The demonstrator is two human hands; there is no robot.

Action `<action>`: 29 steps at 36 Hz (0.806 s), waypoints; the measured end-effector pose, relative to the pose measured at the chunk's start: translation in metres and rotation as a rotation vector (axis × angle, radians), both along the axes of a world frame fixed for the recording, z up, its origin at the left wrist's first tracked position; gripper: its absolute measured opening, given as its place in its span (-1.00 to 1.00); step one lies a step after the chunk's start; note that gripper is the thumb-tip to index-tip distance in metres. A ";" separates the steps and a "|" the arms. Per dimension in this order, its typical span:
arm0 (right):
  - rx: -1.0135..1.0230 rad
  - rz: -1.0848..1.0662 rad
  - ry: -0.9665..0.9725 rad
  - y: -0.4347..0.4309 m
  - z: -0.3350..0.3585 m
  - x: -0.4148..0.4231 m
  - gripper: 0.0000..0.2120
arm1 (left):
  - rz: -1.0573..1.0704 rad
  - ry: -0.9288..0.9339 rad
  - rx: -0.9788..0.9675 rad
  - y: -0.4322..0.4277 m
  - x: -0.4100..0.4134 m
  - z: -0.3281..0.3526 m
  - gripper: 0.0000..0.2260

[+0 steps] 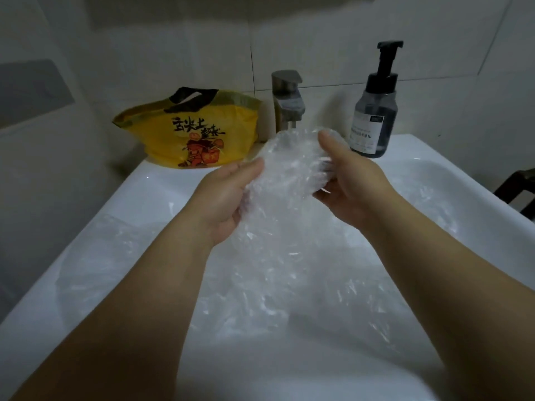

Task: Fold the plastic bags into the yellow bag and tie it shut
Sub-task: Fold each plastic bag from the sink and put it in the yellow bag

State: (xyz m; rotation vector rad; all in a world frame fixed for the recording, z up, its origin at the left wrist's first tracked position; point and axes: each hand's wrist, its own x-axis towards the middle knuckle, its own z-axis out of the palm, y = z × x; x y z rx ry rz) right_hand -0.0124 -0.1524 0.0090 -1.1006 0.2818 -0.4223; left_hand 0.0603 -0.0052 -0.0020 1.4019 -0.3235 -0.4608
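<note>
A clear crumpled plastic bag (292,166) is held up over the white sink (150,186). My left hand (228,198) grips its left side, thumb on top. My right hand (350,180) grips its right side, thumb pressed on the upper edge. The bag's lower part trails down between my wrists. More clear plastic bags (283,296) lie crumpled in the basin below my forearms. The yellow bag (194,131), printed with black characters and a cartoon figure, stands on the sink's back left corner with its black-handled mouth open, apart from both hands.
A steel tap (288,99) rises at the back middle of the sink, just behind the held bag. A dark pump soap bottle (375,111) stands at the back right. White tiled walls close in behind and left. A dark chair part (518,186) shows at the right edge.
</note>
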 end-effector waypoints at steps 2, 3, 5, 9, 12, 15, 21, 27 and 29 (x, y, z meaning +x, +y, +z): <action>0.087 0.015 -0.059 0.001 0.003 -0.002 -0.86 | 0.027 -0.002 -0.020 0.003 0.000 0.000 -0.77; 0.121 0.035 -0.085 0.000 0.004 -0.002 -0.84 | 0.045 0.000 -0.013 0.003 0.000 0.000 -0.80; 0.157 0.081 -0.115 0.001 0.007 -0.005 -0.81 | 0.112 -0.041 0.064 0.002 -0.002 -0.002 -0.87; 0.150 0.200 -0.135 -0.001 0.007 -0.009 -0.67 | 0.181 -0.049 0.014 0.002 -0.004 0.003 -0.64; 0.013 0.290 -0.142 0.001 0.009 -0.012 -0.62 | -0.027 -0.020 -0.169 0.003 -0.011 0.014 -0.58; -0.182 0.332 -0.095 0.007 0.006 -0.010 -0.57 | -0.147 -0.093 -0.090 0.000 -0.020 0.009 -0.59; -0.380 0.258 -0.047 0.007 0.000 -0.009 -0.63 | 0.112 -0.046 -0.058 0.000 -0.001 0.002 -0.84; -0.769 0.164 0.157 0.005 -0.007 -0.011 -0.25 | 0.157 -0.008 -0.090 0.005 0.009 0.000 -0.82; -0.799 0.174 0.163 0.006 -0.008 -0.012 -0.21 | 0.165 0.001 -0.124 0.005 0.008 0.001 -0.85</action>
